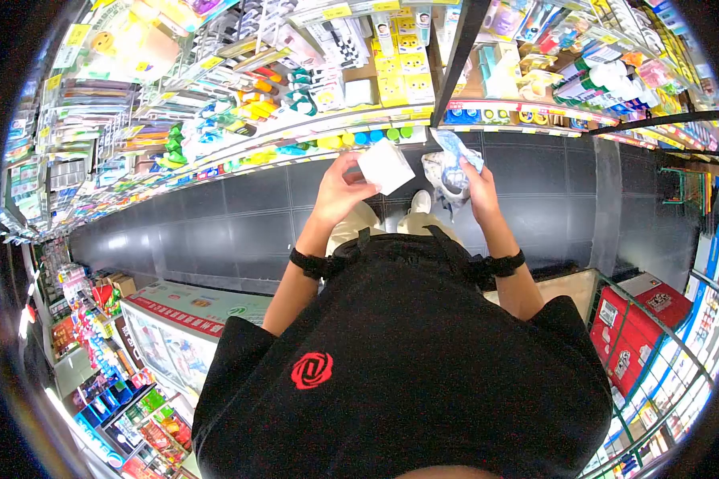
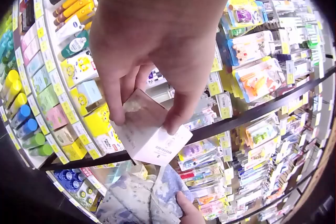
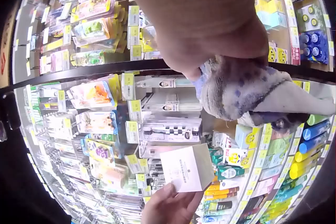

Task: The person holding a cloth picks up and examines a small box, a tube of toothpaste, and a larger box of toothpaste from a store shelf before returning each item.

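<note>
My left hand (image 1: 346, 190) grips a small white box (image 1: 386, 167) between thumb and fingers, in front of the shelf. In the left wrist view, fine print and a barcode show on one face of the box (image 2: 160, 145). A blue and white patterned cloth (image 1: 458, 152) hangs from my right hand (image 1: 482, 189), pinched between its thumb and fingers. Up close in the right wrist view the cloth (image 3: 236, 90) looks soft and bunched, with blue spots. The box and the cloth are side by side, the box on the left.
A long store shelf (image 1: 280, 144) with bottles, tubes and hanging packs runs across the front. A dark upright post (image 1: 459, 60) divides it. Dark floor tiles (image 1: 240, 211) lie below. Behind stand a white display case (image 1: 176, 319), a red box (image 1: 639, 327) and a wire rack (image 1: 671, 351).
</note>
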